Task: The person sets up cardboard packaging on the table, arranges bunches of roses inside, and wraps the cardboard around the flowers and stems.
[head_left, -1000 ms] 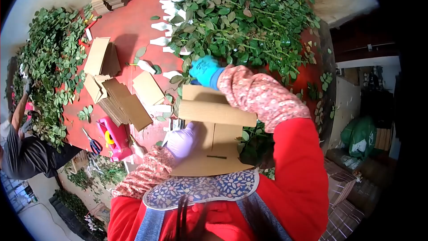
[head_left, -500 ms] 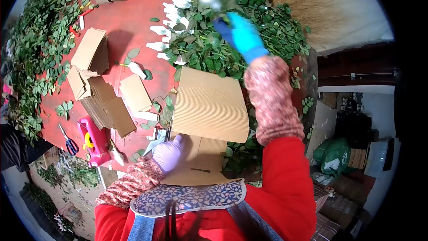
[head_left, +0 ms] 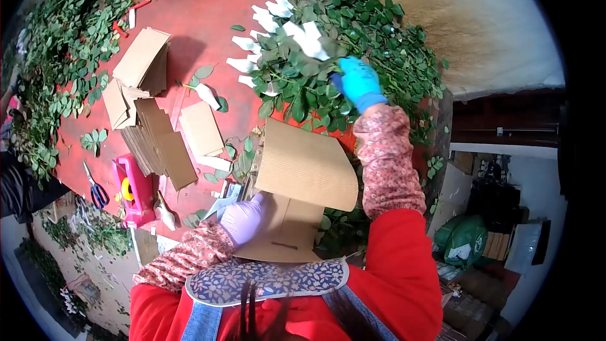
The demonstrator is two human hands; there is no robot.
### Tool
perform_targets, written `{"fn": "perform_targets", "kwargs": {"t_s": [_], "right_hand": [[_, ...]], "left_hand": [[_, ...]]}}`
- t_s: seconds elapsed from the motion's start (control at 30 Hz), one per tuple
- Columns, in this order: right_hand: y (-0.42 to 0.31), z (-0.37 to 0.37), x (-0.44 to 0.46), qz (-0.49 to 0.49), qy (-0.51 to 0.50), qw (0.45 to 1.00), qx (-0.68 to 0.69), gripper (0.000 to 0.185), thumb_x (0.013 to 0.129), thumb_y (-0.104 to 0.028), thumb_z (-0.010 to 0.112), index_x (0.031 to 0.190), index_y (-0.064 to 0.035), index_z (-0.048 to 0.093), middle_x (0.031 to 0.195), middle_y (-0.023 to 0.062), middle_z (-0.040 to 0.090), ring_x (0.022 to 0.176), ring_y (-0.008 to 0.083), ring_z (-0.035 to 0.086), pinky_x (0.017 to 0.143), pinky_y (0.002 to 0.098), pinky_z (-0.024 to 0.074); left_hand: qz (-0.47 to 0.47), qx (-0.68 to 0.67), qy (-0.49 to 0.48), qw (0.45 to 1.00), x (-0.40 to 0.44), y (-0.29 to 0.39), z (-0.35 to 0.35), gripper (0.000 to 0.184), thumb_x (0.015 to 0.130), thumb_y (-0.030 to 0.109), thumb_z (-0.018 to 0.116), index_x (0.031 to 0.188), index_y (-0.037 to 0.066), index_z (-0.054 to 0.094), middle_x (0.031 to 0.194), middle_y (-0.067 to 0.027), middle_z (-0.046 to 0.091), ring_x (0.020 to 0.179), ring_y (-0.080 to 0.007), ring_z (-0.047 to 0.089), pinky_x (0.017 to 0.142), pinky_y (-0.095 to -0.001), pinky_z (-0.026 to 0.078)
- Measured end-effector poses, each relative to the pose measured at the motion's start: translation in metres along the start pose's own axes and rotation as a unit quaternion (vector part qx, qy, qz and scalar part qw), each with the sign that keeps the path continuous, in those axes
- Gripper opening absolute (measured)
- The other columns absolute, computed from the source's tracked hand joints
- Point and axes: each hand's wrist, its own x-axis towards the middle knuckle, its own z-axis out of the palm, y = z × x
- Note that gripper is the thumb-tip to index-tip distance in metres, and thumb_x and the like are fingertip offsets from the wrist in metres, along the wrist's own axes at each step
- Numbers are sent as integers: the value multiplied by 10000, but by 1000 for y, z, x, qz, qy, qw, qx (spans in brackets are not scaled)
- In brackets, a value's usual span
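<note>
My left hand (head_left: 245,221), in a lilac glove, is at the left edge of a corrugated cardboard sheet (head_left: 306,164), its thumb on the inner face and other fingers mostly hidden. The sheet is folded over in front of my body. Just beyond that hand lies a metal stapler (head_left: 227,198). My right hand (head_left: 361,82), in a blue glove, is closed around stems of roses (head_left: 307,39) whose buds wear white sleeves. Those roses are over a leafy heap of more white-sleeved roses (head_left: 391,47); the gripped stems are partly hidden by leaves.
On the red table (head_left: 208,19) lie stacked cardboard pieces (head_left: 142,57), a pink tape dispenser (head_left: 134,192), scissors (head_left: 96,188) and a single sleeved rose (head_left: 206,96). Loose greenery (head_left: 57,57) covers the left side. A wall (head_left: 486,31) borders the far right.
My right hand has come nearer my body, bringing the white-sleeved roses down from the far side of the heap. The left hand stays at the cardboard; the whole view has shifted slightly.
</note>
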Motion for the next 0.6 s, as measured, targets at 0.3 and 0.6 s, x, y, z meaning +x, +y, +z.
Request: {"fn": "perform_targets", "kwargs": {"t_s": [0.3,0.6], "right_hand": [[43,5,-76,13,95,987,131,240,794,-187,718,941,-33,607,872,197,630,765,376,604,687,447,494],[22,-139,-199,94,268,859,427,193,888,-130,636,1040,-12,648,1020,103,648,906,243,611,788,376,502]], "left_hand": [[75,51,47,995,-5,4,-36,376,838,59,524,1213,61,557,1295,-120,551,590,-224,636,494,-369,514],[94,-55,98,989,-5,-8,-28,442,861,59,514,1297,120,546,1398,-86,510,751,-264,681,646,-370,553]]}}
